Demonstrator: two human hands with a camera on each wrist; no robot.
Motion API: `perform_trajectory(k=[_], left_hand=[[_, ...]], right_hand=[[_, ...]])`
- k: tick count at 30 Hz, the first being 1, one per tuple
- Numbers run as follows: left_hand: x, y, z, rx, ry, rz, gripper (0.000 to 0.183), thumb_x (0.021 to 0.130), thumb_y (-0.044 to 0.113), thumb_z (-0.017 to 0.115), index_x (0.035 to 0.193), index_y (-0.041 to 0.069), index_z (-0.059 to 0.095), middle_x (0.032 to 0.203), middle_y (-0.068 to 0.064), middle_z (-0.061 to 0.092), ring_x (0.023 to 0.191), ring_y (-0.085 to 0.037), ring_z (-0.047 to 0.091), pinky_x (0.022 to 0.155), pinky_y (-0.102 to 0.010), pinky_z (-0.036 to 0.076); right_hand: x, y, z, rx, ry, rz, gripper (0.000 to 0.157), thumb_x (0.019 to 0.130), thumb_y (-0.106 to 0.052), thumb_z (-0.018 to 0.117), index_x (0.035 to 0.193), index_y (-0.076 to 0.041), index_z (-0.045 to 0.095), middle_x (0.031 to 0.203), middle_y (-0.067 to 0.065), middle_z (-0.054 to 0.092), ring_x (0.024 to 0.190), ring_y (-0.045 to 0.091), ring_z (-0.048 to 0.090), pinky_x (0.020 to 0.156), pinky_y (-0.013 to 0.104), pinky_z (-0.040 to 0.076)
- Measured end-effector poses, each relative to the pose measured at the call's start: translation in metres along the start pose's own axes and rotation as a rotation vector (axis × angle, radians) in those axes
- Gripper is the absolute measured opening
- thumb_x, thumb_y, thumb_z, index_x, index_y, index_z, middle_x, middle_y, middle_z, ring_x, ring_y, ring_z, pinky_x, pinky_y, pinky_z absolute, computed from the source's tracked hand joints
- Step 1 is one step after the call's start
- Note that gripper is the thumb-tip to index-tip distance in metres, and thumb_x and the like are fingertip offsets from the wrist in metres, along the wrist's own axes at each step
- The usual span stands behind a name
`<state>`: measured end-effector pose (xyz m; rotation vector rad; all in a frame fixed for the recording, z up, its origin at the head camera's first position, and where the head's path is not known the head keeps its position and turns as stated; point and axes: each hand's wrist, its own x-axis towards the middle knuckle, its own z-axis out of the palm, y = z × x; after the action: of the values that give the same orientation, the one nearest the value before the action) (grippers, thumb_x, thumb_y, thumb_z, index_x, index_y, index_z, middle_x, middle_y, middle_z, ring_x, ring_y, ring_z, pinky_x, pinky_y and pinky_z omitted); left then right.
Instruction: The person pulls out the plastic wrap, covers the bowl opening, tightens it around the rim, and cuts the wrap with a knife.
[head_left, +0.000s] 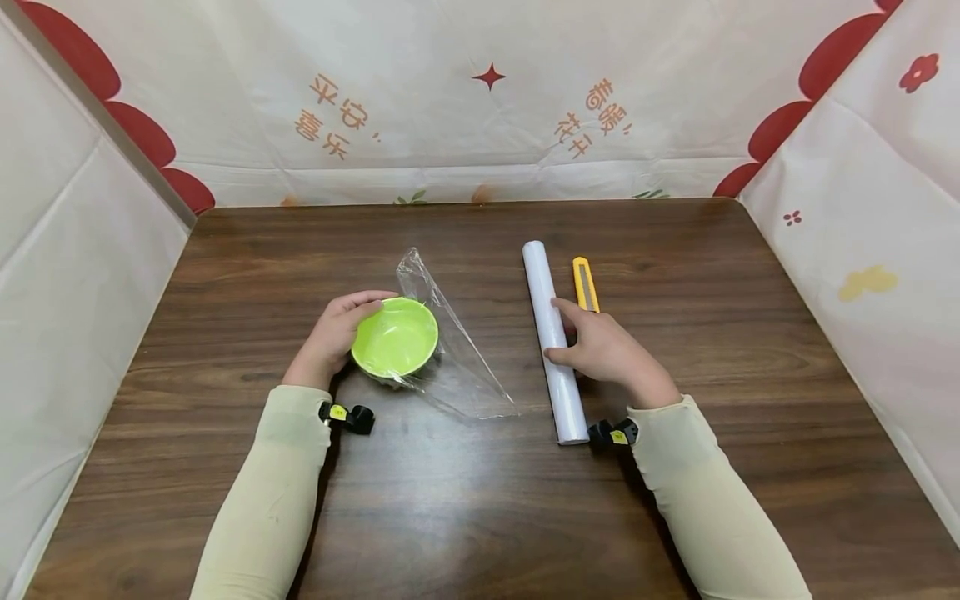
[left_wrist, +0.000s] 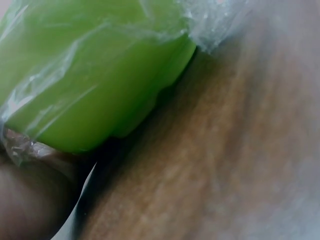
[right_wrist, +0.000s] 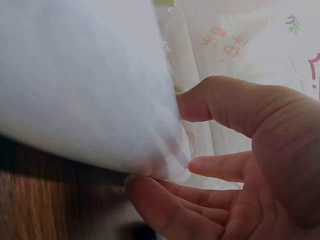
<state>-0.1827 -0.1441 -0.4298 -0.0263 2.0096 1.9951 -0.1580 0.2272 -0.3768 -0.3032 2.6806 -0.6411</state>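
My left hand (head_left: 337, 333) grips the left rim of a light-green bowl (head_left: 395, 337), thumb over the edge. In the left wrist view, clear plastic film (left_wrist: 55, 70) clings in wrinkles to the bowl's outer wall. More of this plastic film (head_left: 468, 379) spreads right of the bowl, its far end peaked. My right hand (head_left: 603, 346) holds a long white roll of cling film (head_left: 542, 292) at mid-length, thumb across its upper side. The right wrist view has bent fingertips (right_wrist: 142, 192) against the lower edge of the roll (right_wrist: 85, 90). A yellow utility knife (head_left: 585, 283) lies just beyond the right hand, partly covered by it.
The dark wooden table (head_left: 450, 500) carries all these things. White printed cloth (head_left: 480, 125) rises behind its far edge, and more cloth panels (head_left: 862, 208) flank the sides. Black wrist cameras (head_left: 358, 419) sit close over the tabletop.
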Motion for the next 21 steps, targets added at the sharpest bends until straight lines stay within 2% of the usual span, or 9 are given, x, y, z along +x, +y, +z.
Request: perform_trajectory(k=[14, 21], left_hand=[[-0.0015, -0.0001, 0.0003, -0.018, 0.009, 0.012, 0.037, 0.102, 0.019, 0.047, 0.131, -0.002, 0.056, 0.111, 0.005, 0.064, 0.085, -0.005, 0.068, 0.071, -0.023, 0.057], [-0.0013, 0.0006, 0.0001, -0.016, 0.013, 0.010, 0.037, 0.102, 0.019, 0.047, 0.131, -0.001, 0.056, 0.121, -0.003, 0.061, 0.087, -0.005, 0.067, 0.072, -0.022, 0.057]], right_hand=[[-0.0021, 0.0038, -0.0080, -0.031, -0.018, -0.022, 0.079, 0.088, -0.030, 0.067, 0.153, -0.011, 0.027, 0.132, 0.017, 0.059, 0.110, 0.027, 0.060, 0.086, 0.041, 0.051], [-0.0018, 0.0059, -0.0090, -0.028, -0.025, -0.024, 0.079, 0.088, -0.030, 0.067, 0.153, -0.011, 0.026, 0.133, 0.017, 0.059, 0.111, 0.028, 0.059, 0.089, 0.044, 0.050]])
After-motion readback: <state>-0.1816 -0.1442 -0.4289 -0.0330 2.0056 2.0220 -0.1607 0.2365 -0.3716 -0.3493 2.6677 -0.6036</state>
